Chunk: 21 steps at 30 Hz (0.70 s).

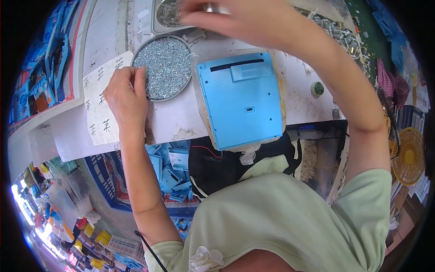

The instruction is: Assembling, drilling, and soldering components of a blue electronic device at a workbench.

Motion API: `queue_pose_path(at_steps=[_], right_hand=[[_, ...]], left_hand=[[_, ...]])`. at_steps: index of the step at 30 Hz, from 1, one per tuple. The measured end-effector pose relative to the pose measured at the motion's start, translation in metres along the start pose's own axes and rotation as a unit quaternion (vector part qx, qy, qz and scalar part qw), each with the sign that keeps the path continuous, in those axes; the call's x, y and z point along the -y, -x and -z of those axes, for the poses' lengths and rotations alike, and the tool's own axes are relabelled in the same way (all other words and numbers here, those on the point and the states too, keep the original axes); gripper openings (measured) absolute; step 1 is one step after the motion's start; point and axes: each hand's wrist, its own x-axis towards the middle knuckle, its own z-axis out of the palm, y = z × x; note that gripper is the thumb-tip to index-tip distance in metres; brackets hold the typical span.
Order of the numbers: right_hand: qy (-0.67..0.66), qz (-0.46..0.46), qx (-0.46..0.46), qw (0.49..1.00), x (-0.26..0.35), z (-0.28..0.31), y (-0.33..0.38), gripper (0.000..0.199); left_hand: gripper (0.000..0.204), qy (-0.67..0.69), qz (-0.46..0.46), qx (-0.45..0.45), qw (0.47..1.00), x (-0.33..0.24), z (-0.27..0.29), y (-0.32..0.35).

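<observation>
A shallow round metal dish (186, 44) full of small silver screws sits on the white worktop. At its left rim is my left hand (128, 93), fingers curled in and thumb against the edge of the screws; anything between the fingertips is hidden. My right hand (222, 14) reaches across to the far side, smeared by motion, over a metal tray (155, 22) of small metal parts. Its fingers cannot be made out. Between my arms lies a light blue plastic housing (240, 102), flat, with a black strip near its far edge and a small slot in the middle.
A paper with handwritten characters (97, 109) lies left of the dish. Loose metal parts (337, 36) are spread at the far right, near a small green roll (317, 89). Blue plastic pieces (170, 177) fill a box below the worktop. A yellow fan (408, 156) stands right.
</observation>
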Motion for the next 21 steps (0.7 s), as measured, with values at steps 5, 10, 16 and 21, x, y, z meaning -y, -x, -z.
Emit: queue_pose_path(at_steps=[5,10,16,21], right_hand=[[-0.089,-0.125,0.035,0.988,0.053,0.048,0.138,0.012],[-0.102,-0.132,-0.042,0.985,0.074,0.023,0.185,0.019],[-0.062,-0.026,-0.025,0.997,0.066,0.016,0.187,0.025],[-0.044,0.039,0.031,0.998,0.057,0.033,0.179,0.027]], left_hand=[[0.017,0.028,0.007,0.008,1.0,-0.007,-0.004,-0.006],[0.015,0.049,-0.002,-0.012,0.999,-0.005,-0.008,-0.011],[0.02,0.031,0.027,0.018,0.999,-0.024,-0.005,-0.009],[0.022,0.128,0.024,0.073,0.989,-0.059,0.013,0.015]])
